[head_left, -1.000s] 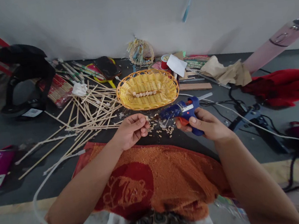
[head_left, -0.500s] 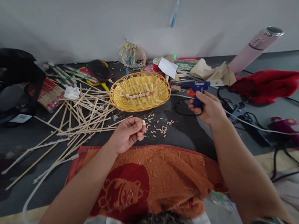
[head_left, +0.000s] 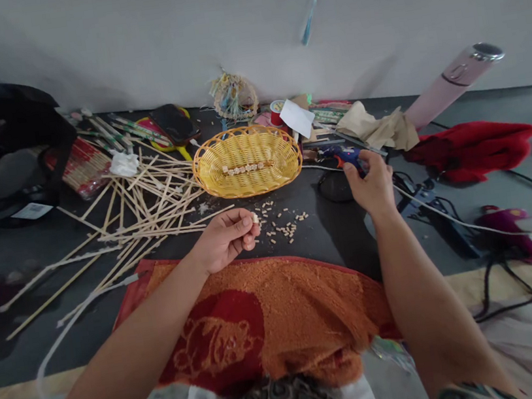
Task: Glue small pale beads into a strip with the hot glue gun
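My left hand (head_left: 230, 239) pinches a small pale wooden piece (head_left: 255, 217) between thumb and fingertips, just over the table. Short cut wooden bits (head_left: 287, 229) lie scattered beside it. On the right, my right hand (head_left: 373, 184) has its thumb and fingers at a blue hot glue gun (head_left: 347, 153), which lies low over the table behind the hand; part of the gun is hidden by the fingers. Between and beyond both hands stands a yellow wicker basket (head_left: 255, 189), holding a row of small joined wooden pieces (head_left: 246, 168).
Long thin sticks (head_left: 143, 207) sprawl across the left of the table. An orange towel (head_left: 304, 300) covers the front edge. A pink flask (head_left: 452, 84), a red cloth (head_left: 477, 150) and a white cable (head_left: 457, 219) are at right.
My right hand has lowered the glue gun toward the table, tipping it flatter, and its grip looks looser. My left hand keeps its pinch in about the same place.
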Demonstrator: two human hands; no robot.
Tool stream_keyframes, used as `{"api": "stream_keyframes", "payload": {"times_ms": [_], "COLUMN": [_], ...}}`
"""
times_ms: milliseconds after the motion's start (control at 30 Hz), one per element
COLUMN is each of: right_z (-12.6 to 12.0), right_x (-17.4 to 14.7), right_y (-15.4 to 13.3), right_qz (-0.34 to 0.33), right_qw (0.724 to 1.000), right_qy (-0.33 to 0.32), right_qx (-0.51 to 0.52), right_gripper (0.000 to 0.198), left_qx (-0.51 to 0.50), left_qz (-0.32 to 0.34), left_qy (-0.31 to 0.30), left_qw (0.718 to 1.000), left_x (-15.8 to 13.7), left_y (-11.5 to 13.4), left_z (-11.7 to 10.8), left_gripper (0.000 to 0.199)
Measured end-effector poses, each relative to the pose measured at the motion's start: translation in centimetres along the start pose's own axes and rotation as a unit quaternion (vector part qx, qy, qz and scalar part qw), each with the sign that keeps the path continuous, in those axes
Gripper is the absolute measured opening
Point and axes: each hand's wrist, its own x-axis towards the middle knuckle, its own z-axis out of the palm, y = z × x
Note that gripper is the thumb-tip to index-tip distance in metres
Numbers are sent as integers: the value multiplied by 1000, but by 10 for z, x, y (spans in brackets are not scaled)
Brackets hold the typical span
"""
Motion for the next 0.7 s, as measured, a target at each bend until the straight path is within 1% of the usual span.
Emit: {"api": "stream_keyframes", "payload": {"times_ms": [67,100,167,233,300,400,467,500,567,700], "right_z": [-8,-11,-18,-21,-20,-15,-12,-11,-10,-10], "right_x": [-5,-8,-17,-27,-36,-46,-49,-50,-51,-53], "right_y": [-17,-28,-51,-72,-85,-92,-91,-91,-90,-94], "right_qz": [-49,-69,-109,-165,-217,-283,-313,-323,-329,-325], "right_qw": [998,998,993,982,961,914,887,878,870,866], "right_qy": [9,7,-21,-69,-142,-262,-319,-338,-359,-378], "right_qx": [-26,-10,39,65,100,126,112,100,73,35], "right_gripper": [40,38,30,21,16,15,15,14,13,12], "left_qx": [1,1,0,-3,-6,-5,-4,-3,2,26], "left_qz": [1,1,4,8,10,6,4,2,-2,-16], "left_qy": [2,4,6,5,5,4,6,7,10,14], "left_qw": [1000,1000,1000,1000,1000,1000,1000,1000,1000,999], "left_x": [0,0,0,0,0,0,0,0,0,1], "left_y": [0,0,0,0,0,0,0,-1,-1,-3], "left_z": [0,0,0,0,0,0,1,2,2,3], "left_gripper": [11,12,12,12,12,12,13,14,15,17]}}
